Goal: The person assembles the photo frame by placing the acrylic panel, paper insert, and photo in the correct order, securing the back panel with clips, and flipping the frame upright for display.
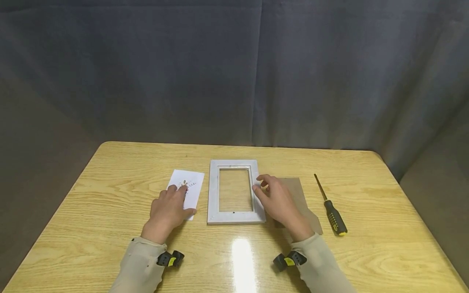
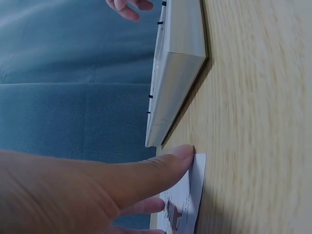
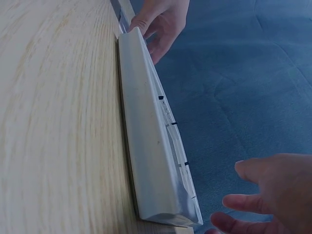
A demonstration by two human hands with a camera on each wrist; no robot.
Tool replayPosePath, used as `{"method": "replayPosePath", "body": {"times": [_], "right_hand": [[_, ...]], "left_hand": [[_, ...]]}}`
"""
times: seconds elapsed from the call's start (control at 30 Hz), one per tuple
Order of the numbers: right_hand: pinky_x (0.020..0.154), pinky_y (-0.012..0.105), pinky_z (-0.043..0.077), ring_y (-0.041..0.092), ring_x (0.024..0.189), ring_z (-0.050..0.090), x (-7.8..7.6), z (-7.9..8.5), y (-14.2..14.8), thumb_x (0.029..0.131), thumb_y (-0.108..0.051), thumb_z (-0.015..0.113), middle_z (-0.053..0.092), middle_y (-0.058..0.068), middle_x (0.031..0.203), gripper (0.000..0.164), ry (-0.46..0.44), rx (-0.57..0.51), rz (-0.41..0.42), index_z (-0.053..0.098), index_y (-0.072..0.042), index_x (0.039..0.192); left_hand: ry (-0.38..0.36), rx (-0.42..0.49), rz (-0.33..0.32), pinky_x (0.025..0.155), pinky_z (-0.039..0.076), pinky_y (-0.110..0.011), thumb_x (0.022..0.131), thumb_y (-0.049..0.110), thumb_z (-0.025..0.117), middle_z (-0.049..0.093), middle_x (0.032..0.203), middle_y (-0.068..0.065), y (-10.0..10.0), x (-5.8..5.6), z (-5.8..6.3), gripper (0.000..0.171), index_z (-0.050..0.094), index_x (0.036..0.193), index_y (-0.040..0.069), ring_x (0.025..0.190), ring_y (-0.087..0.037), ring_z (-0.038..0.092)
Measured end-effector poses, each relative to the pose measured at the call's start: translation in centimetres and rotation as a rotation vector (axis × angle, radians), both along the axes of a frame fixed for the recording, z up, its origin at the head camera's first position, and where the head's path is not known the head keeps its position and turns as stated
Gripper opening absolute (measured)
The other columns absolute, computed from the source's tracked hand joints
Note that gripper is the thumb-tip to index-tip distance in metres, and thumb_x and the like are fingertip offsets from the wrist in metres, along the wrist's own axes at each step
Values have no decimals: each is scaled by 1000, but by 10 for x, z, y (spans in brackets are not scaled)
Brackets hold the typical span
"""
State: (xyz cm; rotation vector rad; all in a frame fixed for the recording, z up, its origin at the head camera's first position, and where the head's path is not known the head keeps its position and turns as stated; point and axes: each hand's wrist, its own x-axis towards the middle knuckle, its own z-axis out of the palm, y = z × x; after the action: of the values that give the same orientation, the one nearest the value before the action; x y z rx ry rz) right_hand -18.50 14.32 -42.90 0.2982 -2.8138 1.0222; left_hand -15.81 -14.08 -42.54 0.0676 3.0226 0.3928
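A white picture frame [image 1: 236,217], its middle opening showing the wood beneath, lies flat at the center of the table. To its left is a white card [image 1: 196,179] with a small printed design and writing. My left hand [image 1: 167,208] lies over the card, fingers spread across it, and its thumb [image 2: 181,152] touches the card's edge in the left wrist view. Beside the frame's right side, my right hand [image 1: 280,201] is raised with loosely bent fingers and nothing in them. The right wrist view shows those fingers [image 3: 248,202] apart from the frame [image 3: 146,131].
A brown-grey backing sheet [image 1: 298,195] lies under and beside my right forearm. Farther right rests a screwdriver [image 1: 334,217] with a black and yellow handle. Small black tabs [image 3: 186,163] stick up from the frame's inner edge. A dark curtain [image 1: 183,81] hangs behind the table [image 1: 110,195].
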Motion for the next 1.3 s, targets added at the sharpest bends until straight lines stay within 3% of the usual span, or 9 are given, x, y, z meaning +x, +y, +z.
{"method": "replayPosePath", "body": {"times": [0.47, 0.7, 0.93, 1.13, 1.3], "right_hand": [[74, 40, 49, 25, 89, 59, 2, 2, 1, 91, -33, 57, 63, 13, 102, 39, -16, 1, -4, 62, -5, 117], [68, 38, 48, 22, 79, 57, -1, -1, 4, 90, -31, 58, 62, 13, 97, 37, -21, 37, -32, 63, -3, 114], [64, 36, 46, 19, 72, 53, -2, -5, 6, 88, -28, 62, 61, 9, 85, 35, -23, 63, -45, 64, -1, 111], [63, 34, 45, 18, 71, 51, 0, -6, 6, 84, -27, 67, 60, 8, 84, 40, -86, 92, -53, 62, -2, 114], [64, 33, 46, 17, 74, 53, 1, -7, 5, 82, -26, 69, 62, 8, 88, 44, -141, 109, -48, 60, -3, 118]], "left_hand": [[16, -17, 1, 70, 46, -52, 74, 37, 75, 54, 114, -21, -1, 0, 1, 68, 55, 130, 4, 98, -38, 52], [24, -23, 0, 68, 47, -51, 75, 33, 74, 56, 109, -20, -1, -1, 1, 60, 58, 125, 4, 94, -37, 53], [3, -18, -14, 67, 48, -51, 72, 38, 76, 52, 118, -22, -1, 1, 3, 74, 52, 133, 4, 101, -38, 51], [4, -20, -27, 66, 48, -49, 71, 38, 77, 53, 116, -21, -2, 1, 1, 77, 51, 135, 5, 99, -36, 51], [7, -36, -22, 68, 49, -50, 75, 31, 73, 53, 120, -23, -1, -1, 1, 69, 51, 135, 5, 100, -38, 53]]}}
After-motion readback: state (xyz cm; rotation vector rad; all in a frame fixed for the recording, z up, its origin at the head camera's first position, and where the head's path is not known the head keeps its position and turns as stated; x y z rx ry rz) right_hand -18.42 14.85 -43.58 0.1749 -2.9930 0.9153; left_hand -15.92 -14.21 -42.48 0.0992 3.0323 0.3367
